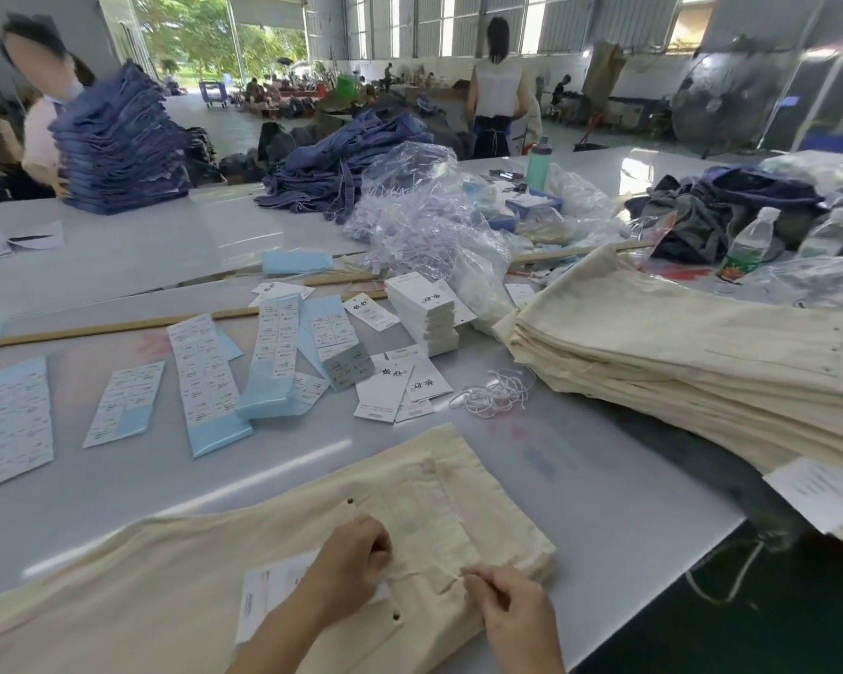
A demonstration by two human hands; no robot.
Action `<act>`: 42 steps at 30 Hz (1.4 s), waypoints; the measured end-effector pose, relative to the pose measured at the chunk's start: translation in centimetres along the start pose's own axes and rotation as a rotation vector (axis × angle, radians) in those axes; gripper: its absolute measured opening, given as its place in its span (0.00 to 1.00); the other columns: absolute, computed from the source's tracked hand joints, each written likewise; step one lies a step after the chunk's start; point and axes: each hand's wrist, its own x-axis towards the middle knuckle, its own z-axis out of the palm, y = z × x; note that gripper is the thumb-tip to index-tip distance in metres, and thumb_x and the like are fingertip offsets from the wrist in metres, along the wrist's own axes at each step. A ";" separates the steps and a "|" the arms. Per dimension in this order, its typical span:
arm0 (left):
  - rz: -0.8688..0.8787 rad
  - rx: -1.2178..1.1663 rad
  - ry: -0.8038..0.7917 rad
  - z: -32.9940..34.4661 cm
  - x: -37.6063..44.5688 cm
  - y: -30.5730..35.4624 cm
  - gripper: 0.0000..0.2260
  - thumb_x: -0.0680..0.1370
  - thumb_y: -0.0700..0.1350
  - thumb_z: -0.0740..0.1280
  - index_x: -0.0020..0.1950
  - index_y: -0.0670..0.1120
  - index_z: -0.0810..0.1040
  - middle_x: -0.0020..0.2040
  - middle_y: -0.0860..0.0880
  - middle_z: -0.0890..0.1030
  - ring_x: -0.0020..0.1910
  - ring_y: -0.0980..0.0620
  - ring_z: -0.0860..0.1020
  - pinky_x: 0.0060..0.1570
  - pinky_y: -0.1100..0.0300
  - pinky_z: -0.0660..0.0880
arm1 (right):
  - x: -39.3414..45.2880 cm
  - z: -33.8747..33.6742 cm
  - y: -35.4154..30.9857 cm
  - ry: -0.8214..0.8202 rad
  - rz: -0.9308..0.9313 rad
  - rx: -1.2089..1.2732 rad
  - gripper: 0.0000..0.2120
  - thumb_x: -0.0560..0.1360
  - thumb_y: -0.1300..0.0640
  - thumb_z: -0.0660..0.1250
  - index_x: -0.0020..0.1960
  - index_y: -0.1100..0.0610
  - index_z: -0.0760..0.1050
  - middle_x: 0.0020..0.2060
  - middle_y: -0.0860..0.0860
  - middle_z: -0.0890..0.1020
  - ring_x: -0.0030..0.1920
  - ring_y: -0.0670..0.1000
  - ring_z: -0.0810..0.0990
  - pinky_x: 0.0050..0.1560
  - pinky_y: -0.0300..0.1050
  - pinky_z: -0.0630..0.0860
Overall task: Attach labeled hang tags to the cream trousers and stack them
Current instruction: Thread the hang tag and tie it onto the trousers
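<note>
Head cam: cream trousers (pixel 176 571) lie flat at the near edge of the white table (pixel 580 479), white hang tag (pixel 264 595) on top. Left hand (pixel 349 559) and right hand (pixel 507 610) each pinch an end of a thin white string (pixel 429 571) at the waistband. Stack of cream trousers (pixel 692 362) sits well apart on the right.
</note>
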 end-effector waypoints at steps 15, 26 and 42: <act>-0.084 -0.297 -0.275 2.6 1.9 4.3 0.10 0.71 0.34 0.61 0.42 0.45 0.79 0.28 0.48 0.79 0.26 0.60 0.74 0.33 0.66 0.73 | -0.3 0.1 0.1 0.036 -0.315 -0.496 0.18 0.45 0.72 0.82 0.28 0.56 0.81 0.25 0.49 0.80 0.29 0.45 0.77 0.29 0.35 0.73; -0.109 -0.435 -0.575 -0.2 2.7 4.0 0.12 0.76 0.32 0.59 0.35 0.46 0.72 0.31 0.49 0.73 0.22 0.61 0.70 0.29 0.65 0.65 | -1.0 1.3 -1.0 0.029 -0.047 -0.413 0.05 0.69 0.62 0.71 0.42 0.55 0.84 0.36 0.45 0.83 0.44 0.48 0.81 0.47 0.34 0.72; -0.027 -0.298 -0.381 0.8 3.0 2.9 0.07 0.73 0.39 0.69 0.39 0.51 0.80 0.24 0.60 0.76 0.24 0.67 0.73 0.29 0.73 0.68 | -0.1 2.4 -2.4 0.178 0.449 0.316 0.16 0.69 0.75 0.65 0.46 0.56 0.68 0.20 0.52 0.76 0.15 0.51 0.71 0.16 0.37 0.68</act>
